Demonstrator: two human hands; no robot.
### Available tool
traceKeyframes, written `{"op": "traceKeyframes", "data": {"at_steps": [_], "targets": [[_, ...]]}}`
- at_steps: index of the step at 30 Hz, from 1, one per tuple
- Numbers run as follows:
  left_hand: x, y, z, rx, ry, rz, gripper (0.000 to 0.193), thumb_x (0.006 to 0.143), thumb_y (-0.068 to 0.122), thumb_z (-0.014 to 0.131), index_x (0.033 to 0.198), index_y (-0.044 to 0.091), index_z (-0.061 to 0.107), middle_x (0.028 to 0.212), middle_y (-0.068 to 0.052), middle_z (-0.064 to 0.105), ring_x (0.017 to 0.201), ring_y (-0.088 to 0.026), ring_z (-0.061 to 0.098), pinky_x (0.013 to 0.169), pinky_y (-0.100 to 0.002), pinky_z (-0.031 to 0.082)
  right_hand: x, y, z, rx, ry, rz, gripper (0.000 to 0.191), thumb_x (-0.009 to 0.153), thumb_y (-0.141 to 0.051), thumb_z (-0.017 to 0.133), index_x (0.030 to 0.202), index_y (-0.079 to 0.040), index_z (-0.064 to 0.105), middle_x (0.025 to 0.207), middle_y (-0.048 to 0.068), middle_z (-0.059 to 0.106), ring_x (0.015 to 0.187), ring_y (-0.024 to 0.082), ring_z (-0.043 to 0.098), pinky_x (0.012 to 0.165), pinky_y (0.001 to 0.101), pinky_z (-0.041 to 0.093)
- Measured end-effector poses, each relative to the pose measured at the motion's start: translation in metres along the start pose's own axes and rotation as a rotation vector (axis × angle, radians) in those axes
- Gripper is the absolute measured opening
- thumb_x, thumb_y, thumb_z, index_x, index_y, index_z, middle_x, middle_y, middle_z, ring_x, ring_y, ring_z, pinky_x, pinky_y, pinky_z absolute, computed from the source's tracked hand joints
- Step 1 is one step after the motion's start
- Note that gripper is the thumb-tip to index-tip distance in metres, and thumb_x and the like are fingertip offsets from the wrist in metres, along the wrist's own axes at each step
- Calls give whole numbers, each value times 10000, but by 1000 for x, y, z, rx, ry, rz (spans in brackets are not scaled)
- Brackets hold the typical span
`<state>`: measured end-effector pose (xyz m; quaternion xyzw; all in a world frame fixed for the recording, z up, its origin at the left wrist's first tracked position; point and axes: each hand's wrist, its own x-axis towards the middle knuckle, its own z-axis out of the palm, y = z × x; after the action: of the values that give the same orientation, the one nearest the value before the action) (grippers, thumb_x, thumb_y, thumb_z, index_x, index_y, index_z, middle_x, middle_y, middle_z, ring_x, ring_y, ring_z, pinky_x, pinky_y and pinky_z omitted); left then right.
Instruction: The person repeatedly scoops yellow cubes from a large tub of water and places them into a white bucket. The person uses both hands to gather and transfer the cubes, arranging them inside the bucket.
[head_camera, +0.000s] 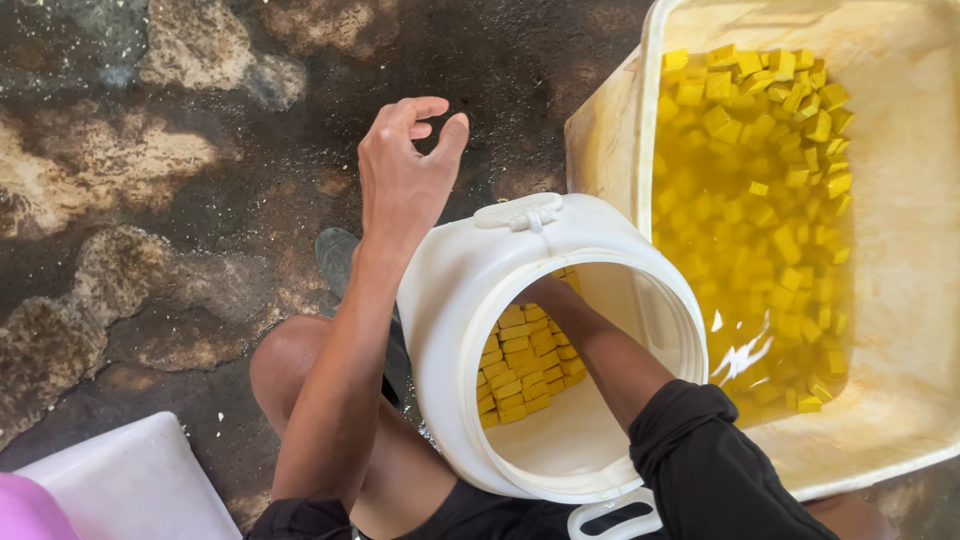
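Note:
A white plastic barrel (455, 300) with a wide round mouth stands between my knees. Yellow rectangular blocks (525, 365) lie stacked in neat rows on its bottom. My right arm reaches down through the mouth, and my right hand (548, 290) is deep inside by the blocks; whether it holds one is hidden. My left hand (405, 165) hovers over the floor to the barrel's left, fingers apart and curled, holding nothing.
A large cream tub (900, 330) on the right holds yellowish liquid with several loose yellow blocks (770, 150). The floor (150, 200) is wet, dark and patchy. A white box (130, 485) sits at the lower left, a dark shoe (335, 255) beside the barrel.

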<state>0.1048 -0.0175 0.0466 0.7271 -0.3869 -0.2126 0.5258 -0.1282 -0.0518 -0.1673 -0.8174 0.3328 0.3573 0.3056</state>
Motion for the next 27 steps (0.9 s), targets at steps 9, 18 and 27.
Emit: {"op": "traceKeyframes", "data": {"at_steps": [9,18,27], "targets": [[1,3,-1,21,0,-20,331,900,269,742,1122,24,745,1163,-168,726,1009,-266,732,857,-384,575,-8,-23,14,168,636,-517,335,887,-380,699,1104,-128,738,1133,124,727,1102,313,664,978,460,526],[0,-6,7,52,-50,-45,329,916,257,756,1144,20,736,1154,-158,733,1017,-230,731,873,-348,573,-85,-73,-89,-217,-9,-42,304,884,-201,661,1147,-49,680,1079,178,727,1011,339,705,886,447,565],[-45,38,10,-217,-468,-230,415,986,335,606,1243,28,716,1184,-100,740,1093,-161,645,976,-320,496,-293,70,-123,724,890,-184,333,842,-163,669,1158,-77,736,926,73,764,774,172,732,697,301,602]]}}
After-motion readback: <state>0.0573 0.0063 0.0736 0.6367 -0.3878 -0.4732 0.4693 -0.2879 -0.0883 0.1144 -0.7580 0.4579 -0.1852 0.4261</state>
